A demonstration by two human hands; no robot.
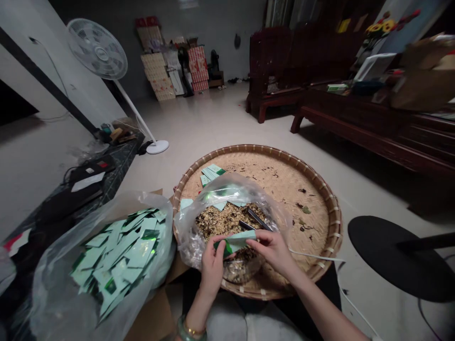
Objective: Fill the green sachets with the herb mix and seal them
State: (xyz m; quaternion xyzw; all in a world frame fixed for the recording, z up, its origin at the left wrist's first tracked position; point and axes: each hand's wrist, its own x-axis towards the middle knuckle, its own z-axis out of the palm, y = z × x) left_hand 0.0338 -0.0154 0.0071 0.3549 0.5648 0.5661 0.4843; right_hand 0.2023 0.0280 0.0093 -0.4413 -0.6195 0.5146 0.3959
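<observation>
Thumb and fingers of the left hand [212,259] pinch the dark green end of a pale green packet [240,240], with the wrist coming up from below and ringed by a green bangle [183,327] and a gold bracelet [195,331]. The right hand [273,248] reaches in from the lower right, forearm slanting, and grips the packet's other end between thumb and bent fingers.

Beneath both is a round woven tray [284,184], its bare weave scattered with dark dried bits [304,208]; more packets [212,173] lie near its far left edge. Beside it, on the left, a plastic bag [53,284] is heaped with loose packets [138,251]. Pale floor [206,123] runs back to stacked boxes [154,71] at the wall, with a white standing fan [97,49] on the left and dark wooden furniture [270,61] on the right.

The held packet spans the gap between the hands, tilted, above the near part of an open clear bag [185,237] of flaky dried mix [215,220]. Two dark rods [259,219] rest in that bag just beyond the right hand.
</observation>
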